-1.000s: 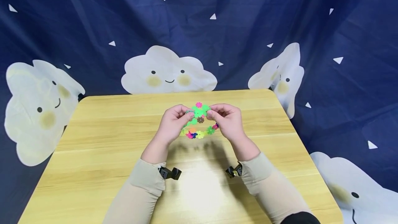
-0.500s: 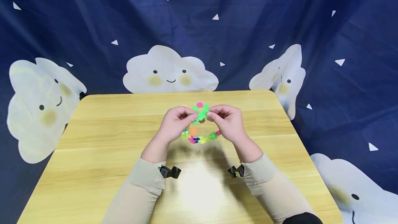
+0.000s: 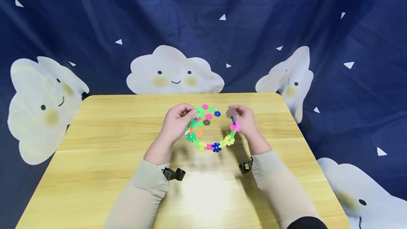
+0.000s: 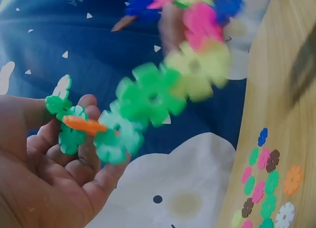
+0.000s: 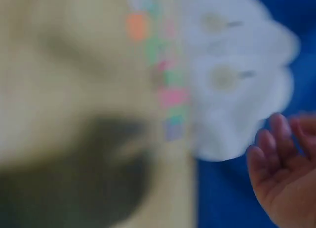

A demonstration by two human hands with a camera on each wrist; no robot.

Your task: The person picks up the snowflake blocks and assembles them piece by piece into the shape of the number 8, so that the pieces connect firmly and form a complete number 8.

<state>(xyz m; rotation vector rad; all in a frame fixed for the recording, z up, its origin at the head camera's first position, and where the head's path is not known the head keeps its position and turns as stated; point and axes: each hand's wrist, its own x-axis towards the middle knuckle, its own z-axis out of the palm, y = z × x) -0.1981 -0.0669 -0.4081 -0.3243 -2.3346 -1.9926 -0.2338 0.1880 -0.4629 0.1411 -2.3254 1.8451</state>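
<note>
A chain of interlocking flower-shaped plastic discs (image 3: 216, 147) hangs in a U above the table between my two hands. Its links are green, yellow, pink, blue, orange and brown. At the chain's left end, my left hand (image 3: 176, 123) pinches a green disc (image 3: 199, 111) between thumb and fingers. My right hand (image 3: 246, 121) holds the other end at a brown disc (image 3: 231, 113), blurred by motion. The left wrist view shows the links running from an orange disc (image 4: 84, 125) up to the far end. In the right wrist view the right hand (image 5: 289, 173) has bent fingers; the chain is out of frame.
Several loose flower discs lie toward the far side of the wooden table (image 3: 111, 151), among them a blue one (image 3: 217, 113), an orange one (image 4: 293, 179) and a white one (image 4: 285, 215). A blue curtain with clouds (image 3: 175, 71) stands behind the table.
My hands were together at the green discs; the right hand has moved away to the right with the brown end. A gap now separates the chain's ends, and the loop has widened.
</note>
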